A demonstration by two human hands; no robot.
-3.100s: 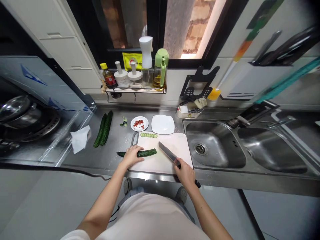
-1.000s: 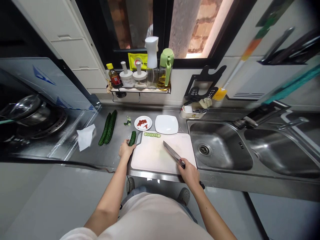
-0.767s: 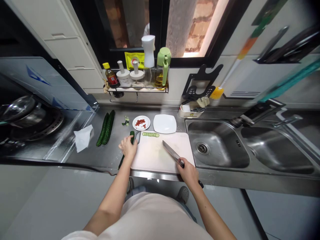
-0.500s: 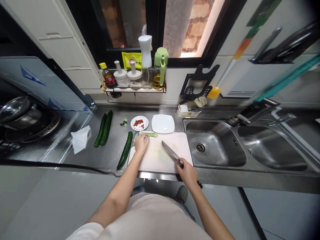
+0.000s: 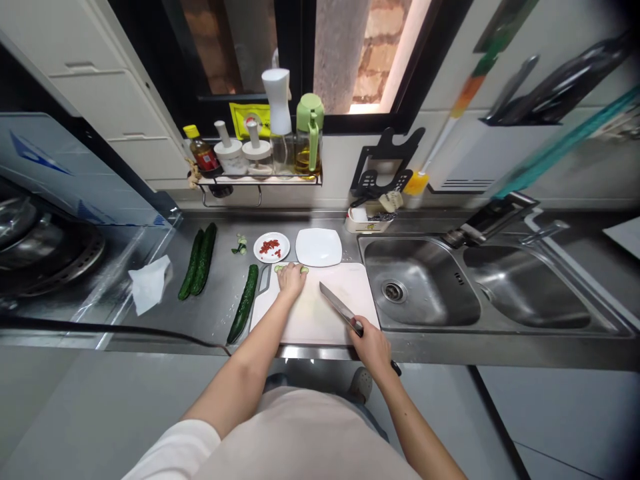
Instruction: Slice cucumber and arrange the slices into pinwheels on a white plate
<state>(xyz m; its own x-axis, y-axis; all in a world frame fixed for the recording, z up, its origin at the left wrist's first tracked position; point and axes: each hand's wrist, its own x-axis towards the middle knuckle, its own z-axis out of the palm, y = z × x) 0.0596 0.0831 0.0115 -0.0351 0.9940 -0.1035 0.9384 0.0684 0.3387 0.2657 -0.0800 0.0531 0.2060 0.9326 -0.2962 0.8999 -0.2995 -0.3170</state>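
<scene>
At the far left part of the white cutting board (image 5: 320,319), my left hand (image 5: 292,280) has its fingers curled over a short row of cucumber slices (image 5: 278,269). Most of the row is hidden under the fingers, and pale green ends show on both sides. My right hand (image 5: 371,343) grips a kitchen knife (image 5: 336,303) by its black handle. The blade lies low over the board and points up and to the left, apart from the slices. Left of the board lies one whole cucumber (image 5: 243,305), with two more cucumbers (image 5: 202,261) farther left.
Behind the board stand a white plate of chopped red pieces (image 5: 265,256) and a bare white dish (image 5: 319,247). Cucumber scraps (image 5: 240,244) and a white tissue (image 5: 150,283) lie leftward. A double sink (image 5: 417,322) adjoins on the right; a condiment rack (image 5: 260,181) hangs behind.
My left hand has moved right along the row of cucumber slices and now covers most of it. My right hand and the knife stay nearly in place; the whole view has shifted slightly.
</scene>
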